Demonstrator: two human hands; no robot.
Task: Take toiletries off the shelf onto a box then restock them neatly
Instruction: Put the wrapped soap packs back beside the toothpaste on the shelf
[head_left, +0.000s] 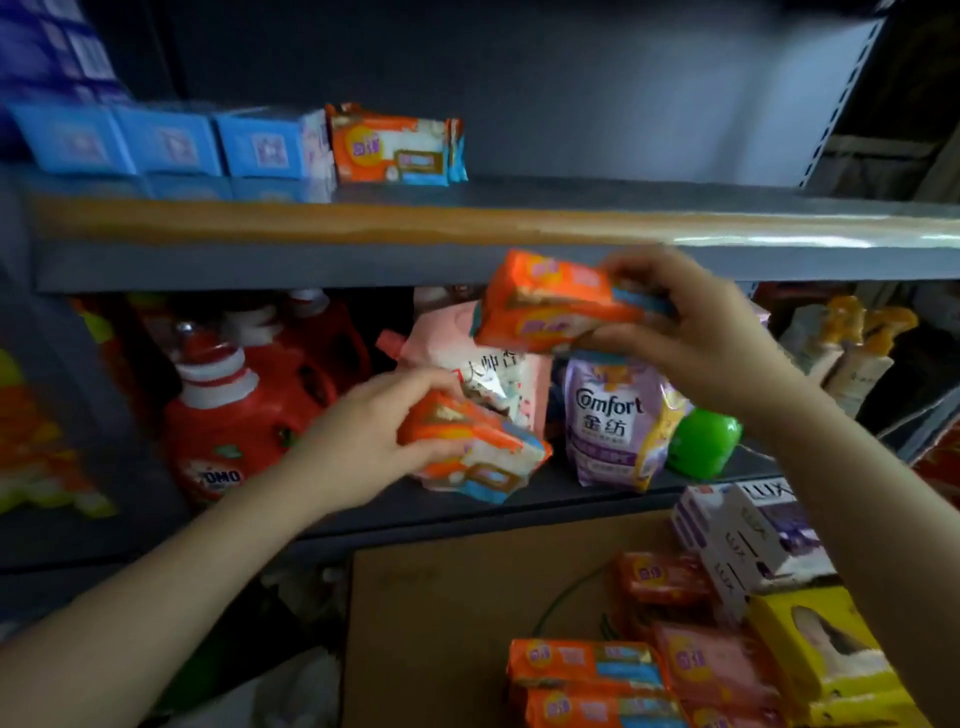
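Observation:
My right hand (696, 322) grips an orange soap pack (550, 304) just below the front lip of the upper shelf (467, 223). My left hand (374, 431) grips another orange soap pack (478, 452) lower down, in front of the middle shelf. On the upper shelf stand one orange pack (392, 145) and three blue boxes (156, 143) to its left. A cardboard box (447, 613) at the bottom carries more orange packs (587, 675), pink packs (711, 670), white Lux boxes (753, 535) and a yellow box (826, 660).
The middle shelf holds red OMO detergent bottles (234, 426), a pink pouch (488, 374), a purple Comfort pouch (613, 421) and a green round container (704, 441). Spray bottles (852, 343) stand at the far right. The right part of the upper shelf is bare.

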